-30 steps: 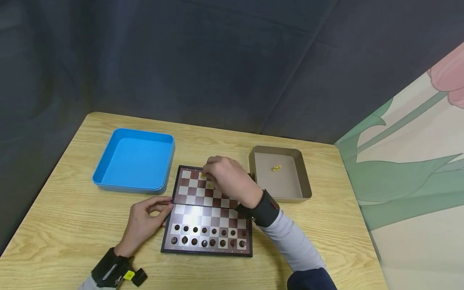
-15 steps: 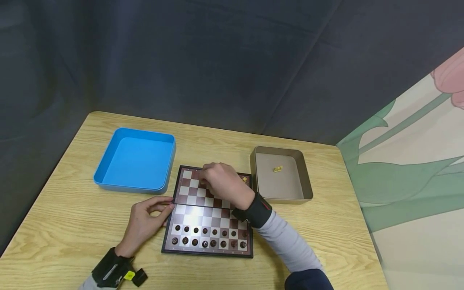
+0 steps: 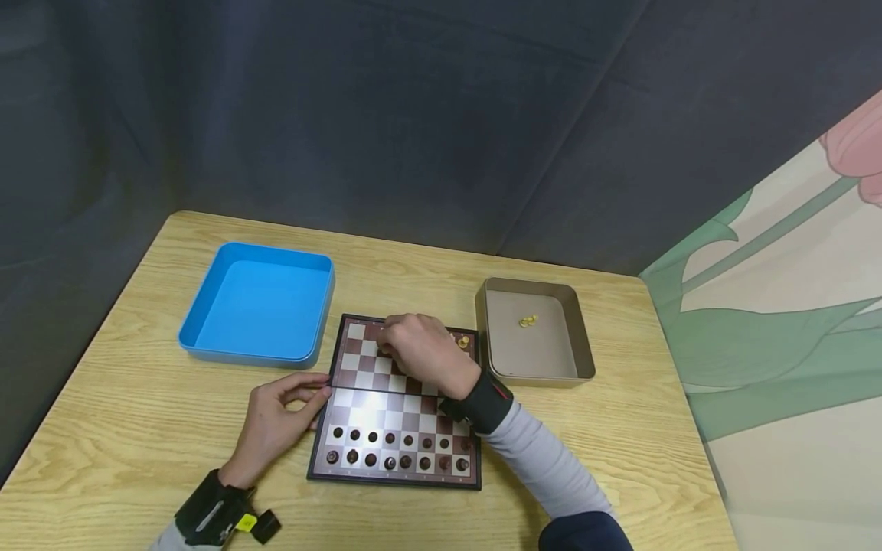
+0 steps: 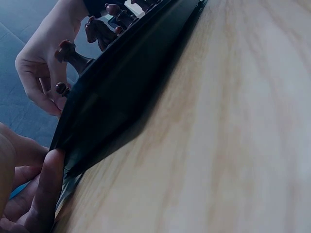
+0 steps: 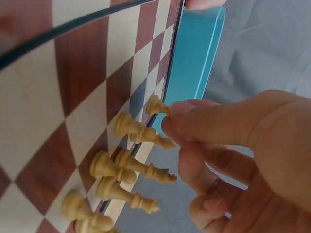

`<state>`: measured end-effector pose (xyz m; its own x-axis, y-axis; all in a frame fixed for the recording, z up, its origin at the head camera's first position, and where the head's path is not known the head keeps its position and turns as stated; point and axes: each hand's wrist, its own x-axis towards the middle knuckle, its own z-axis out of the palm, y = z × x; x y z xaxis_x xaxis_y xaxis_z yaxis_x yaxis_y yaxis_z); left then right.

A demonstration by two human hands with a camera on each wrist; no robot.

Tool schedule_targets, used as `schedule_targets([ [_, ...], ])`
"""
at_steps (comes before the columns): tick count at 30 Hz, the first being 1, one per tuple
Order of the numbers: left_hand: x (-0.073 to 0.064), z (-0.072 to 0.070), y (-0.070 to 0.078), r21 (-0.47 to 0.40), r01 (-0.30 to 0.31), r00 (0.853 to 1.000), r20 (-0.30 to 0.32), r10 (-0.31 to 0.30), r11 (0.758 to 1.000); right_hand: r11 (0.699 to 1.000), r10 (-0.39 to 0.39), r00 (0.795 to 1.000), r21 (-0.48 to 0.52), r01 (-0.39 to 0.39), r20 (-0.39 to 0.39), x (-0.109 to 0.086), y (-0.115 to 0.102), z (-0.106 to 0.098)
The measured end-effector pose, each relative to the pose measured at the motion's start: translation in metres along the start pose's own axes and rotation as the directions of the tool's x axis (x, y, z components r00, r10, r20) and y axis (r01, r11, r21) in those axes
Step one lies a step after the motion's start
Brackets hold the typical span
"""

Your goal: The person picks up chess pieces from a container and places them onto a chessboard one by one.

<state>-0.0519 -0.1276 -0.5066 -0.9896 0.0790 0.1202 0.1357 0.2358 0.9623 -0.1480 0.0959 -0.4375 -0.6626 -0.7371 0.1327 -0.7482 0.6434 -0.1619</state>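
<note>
A folding chessboard (image 3: 370, 399) lies unfolded on the table. Dark chess pieces (image 3: 389, 450) fill its two near rows. At the far rows, my right hand (image 3: 422, 350) pinches a pale chess piece (image 5: 155, 105) between thumb and fingers; its base is at the board and its top is hidden by the fingertips. Several pale pieces stand beside it in the right wrist view, including a pawn (image 5: 130, 125) and a tall piece with a pointed top (image 5: 127, 195). My left hand (image 3: 276, 415) grips the board's left edge near the fold, thumb and fingers on the rim.
A blue tray (image 3: 256, 356) sits at the back left. Right of the board is a beige tin (image 3: 544, 360) with a few pale pieces (image 3: 527, 321) lying in it. A dark curtain (image 3: 386, 122) hangs behind the table (image 3: 654, 428).
My right hand has shifted slightly left and nearer, uncovering a pale piece at the board's far right corner. Its fingers now cover the pieces seen at the fingertips before. My left hand stays put.
</note>
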Motion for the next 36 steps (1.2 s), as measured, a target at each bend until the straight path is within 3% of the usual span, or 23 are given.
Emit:
schedule_targets([
  [6,0.001,0.001,-0.020,-0.010,0.013,1.000,-0.001,-0.014,1.000,1.000,0.000,1.000,-0.012,0.000,0.001,0.000,0.001,0.001],
  [10,0.001,0.001,-0.025,-0.001,0.012,1.000,-0.003,-0.012,1.000,1.000,0.002,1.000,-0.019,-0.002,0.002,0.000,0.001,0.002],
  [23,0.001,0.002,-0.025,0.025,0.014,1.000,-0.020,-0.014,1.000,1.000,-0.012,1.000,0.008,0.012,-0.012,-0.002,0.003,0.000],
  [31,0.001,0.002,-0.025,0.023,0.017,1.000,-0.015,-0.017,1.000,1.000,0.002,0.999,-0.004,-0.002,-0.041,-0.013,0.008,-0.021],
  [36,0.001,0.001,-0.024,0.011,0.026,1.000,-0.016,-0.025,1.000,0.999,0.035,0.994,-0.008,-0.036,-0.102,-0.023,0.016,-0.038],
])
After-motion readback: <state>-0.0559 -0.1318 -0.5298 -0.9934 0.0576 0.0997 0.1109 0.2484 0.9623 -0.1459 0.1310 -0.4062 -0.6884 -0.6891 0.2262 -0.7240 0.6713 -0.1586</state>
